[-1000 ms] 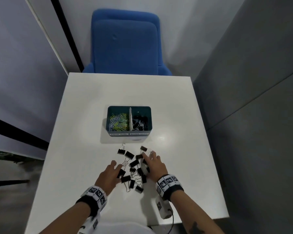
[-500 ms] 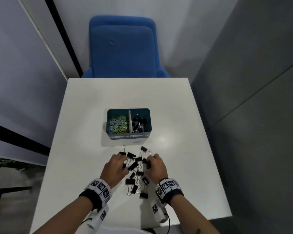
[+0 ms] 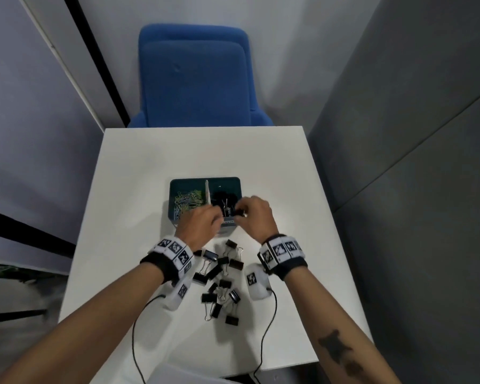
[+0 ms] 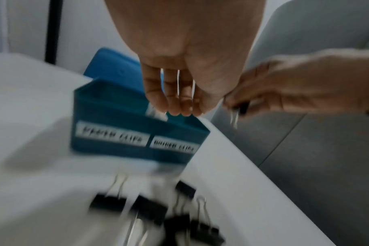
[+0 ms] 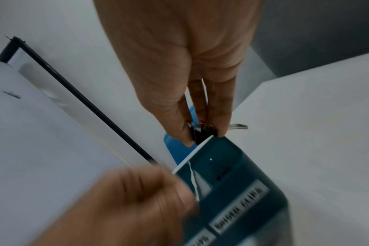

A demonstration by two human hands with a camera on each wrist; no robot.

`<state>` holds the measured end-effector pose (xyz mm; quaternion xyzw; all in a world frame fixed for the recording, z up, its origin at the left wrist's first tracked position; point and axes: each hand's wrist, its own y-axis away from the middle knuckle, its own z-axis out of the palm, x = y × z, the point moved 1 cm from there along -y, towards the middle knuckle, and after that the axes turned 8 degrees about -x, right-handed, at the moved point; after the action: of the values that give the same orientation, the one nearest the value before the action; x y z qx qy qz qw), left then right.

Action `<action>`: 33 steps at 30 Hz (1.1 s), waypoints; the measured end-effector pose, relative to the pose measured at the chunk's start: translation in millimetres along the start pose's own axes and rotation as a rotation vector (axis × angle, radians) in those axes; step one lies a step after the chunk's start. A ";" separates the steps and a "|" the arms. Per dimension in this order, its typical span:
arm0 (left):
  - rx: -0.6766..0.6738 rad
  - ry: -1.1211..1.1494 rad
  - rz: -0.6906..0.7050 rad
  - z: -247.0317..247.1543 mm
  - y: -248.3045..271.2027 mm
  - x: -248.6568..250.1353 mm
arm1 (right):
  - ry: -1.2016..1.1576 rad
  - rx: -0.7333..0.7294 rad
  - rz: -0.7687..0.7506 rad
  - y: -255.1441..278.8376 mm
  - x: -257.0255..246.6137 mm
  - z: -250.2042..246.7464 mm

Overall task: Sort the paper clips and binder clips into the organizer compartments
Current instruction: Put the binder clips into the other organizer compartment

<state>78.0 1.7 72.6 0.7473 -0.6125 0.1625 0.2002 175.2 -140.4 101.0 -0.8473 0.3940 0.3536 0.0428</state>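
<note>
Right hand [image 5: 179,83] pinches a black binder clip [image 5: 202,132] between thumb and fingers, right over the right compartment of the teal organizer [image 3: 175,217]. Left hand [image 3: 201,221] hovers at its front wall, fingers curled, can't tell if it's holding anything. Paper clips [image 3: 187,199] sit in the left compartment, and loose binder clips [image 3: 219,278] are piled on the counter [image 3: 139,167] between the wrists

It looked like a small office booth: a white table [image 3: 205,151] boxed in by grey partition walls [image 3: 399,106], a blue chair [image 3: 194,79] pushed up to it, and a labelled organizer [image 3: 175,184] of clips.
</note>
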 end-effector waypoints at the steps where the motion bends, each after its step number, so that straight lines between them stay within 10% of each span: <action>1: -0.062 0.023 -0.026 11.9 8.2 -7.6 | 0.006 0.021 -0.012 -10.9 -6.7 -6.9; 6: -0.346 -0.135 -0.220 57.2 41.1 -51.2 | 0.082 0.036 0.020 -38.4 -22.3 -15.7; 14: -0.495 -0.375 -0.152 79.8 61.2 -68.7 | 0.207 -0.226 0.045 41.7 23.7 68.6; 33: -0.282 -0.163 -0.107 88.6 99.5 -50.9 | 0.329 -0.280 0.070 77.3 71.5 136.5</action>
<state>-29.8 -16.1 -19.1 0.7541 -0.6028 0.0030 0.2609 75.5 -191.0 -30.2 -0.8771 0.3718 0.2630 -0.1525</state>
